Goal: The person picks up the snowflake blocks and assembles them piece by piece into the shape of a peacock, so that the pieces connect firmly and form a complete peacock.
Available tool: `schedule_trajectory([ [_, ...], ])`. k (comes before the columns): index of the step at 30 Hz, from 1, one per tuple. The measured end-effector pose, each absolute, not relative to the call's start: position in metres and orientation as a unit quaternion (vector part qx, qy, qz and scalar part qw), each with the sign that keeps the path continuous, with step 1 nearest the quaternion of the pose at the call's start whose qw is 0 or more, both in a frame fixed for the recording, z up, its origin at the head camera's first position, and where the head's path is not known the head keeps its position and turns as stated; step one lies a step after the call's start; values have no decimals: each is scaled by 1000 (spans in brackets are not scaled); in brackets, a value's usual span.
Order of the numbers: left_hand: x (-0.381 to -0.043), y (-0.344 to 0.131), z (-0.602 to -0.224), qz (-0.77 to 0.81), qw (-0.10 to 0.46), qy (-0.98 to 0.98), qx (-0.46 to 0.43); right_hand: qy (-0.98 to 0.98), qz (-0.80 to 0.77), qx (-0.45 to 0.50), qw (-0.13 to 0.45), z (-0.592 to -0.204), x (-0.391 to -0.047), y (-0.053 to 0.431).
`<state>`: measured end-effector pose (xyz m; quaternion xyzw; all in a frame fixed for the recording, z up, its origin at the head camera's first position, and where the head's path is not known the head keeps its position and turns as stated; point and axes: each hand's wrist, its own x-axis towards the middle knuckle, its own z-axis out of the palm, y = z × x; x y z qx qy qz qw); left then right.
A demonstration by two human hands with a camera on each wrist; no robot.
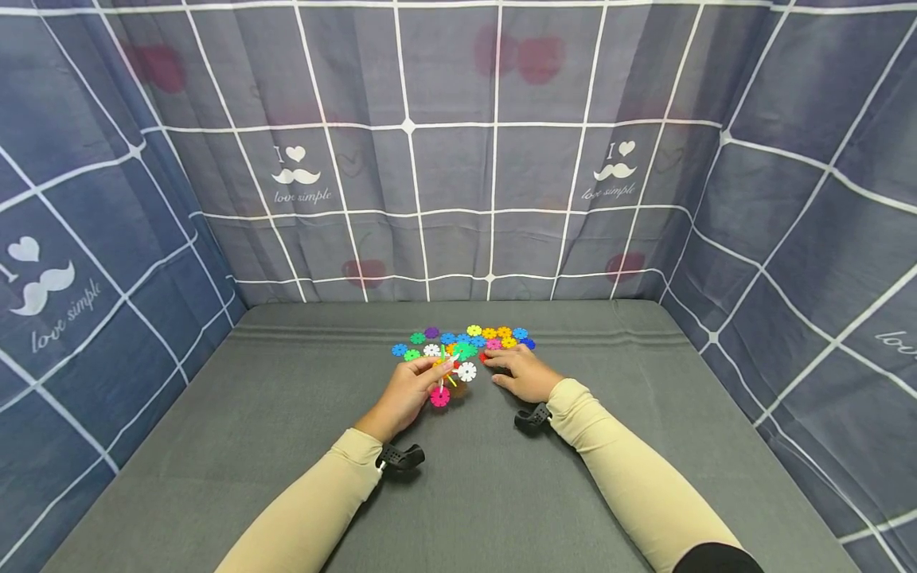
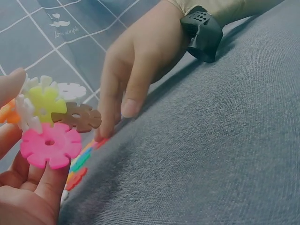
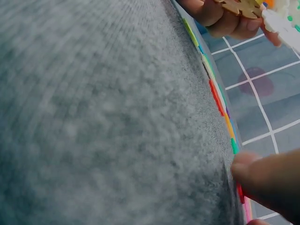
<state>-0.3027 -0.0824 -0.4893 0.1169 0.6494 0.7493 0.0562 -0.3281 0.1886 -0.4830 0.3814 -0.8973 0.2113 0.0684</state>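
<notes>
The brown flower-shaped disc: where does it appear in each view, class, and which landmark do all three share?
Head: brown disc, small, below centre.
Left wrist: brown disc, left of centre.
Right wrist: brown disc, top edge, right of centre.
Shared landmark: the left hand, close by each time.

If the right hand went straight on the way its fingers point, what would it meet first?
Most likely the flat red flower-shaped plastic disc, just at the tips of the right hand; depth is unclear, so they may already be touching.
</notes>
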Motion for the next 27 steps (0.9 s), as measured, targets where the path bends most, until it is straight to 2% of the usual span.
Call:
schedule_trajectory([
  [4, -303, -82, -491, 769, 60, 626, 117, -890, 257, 362, 106, -486, -328, 188],
  [7, -303, -81, -493, 777, 60, 614, 122, -884, 296, 345, 113, -487, -327, 187],
  [10, -303, -81, -493, 779, 57, 611, 127, -883, 319, 329, 99, -487, -326, 187],
  [19, -302, -80, -489, 774, 54, 619, 123, -877, 385, 289, -8, -476, -325, 185],
  [23, -302, -80, -488, 751, 60, 645, 130, -851, 452, 266, -8, -469, -323, 183],
  [27, -302, -80, -489, 713, 71, 681, 153, -808, 542, 228, 31, -460, -319, 180],
])
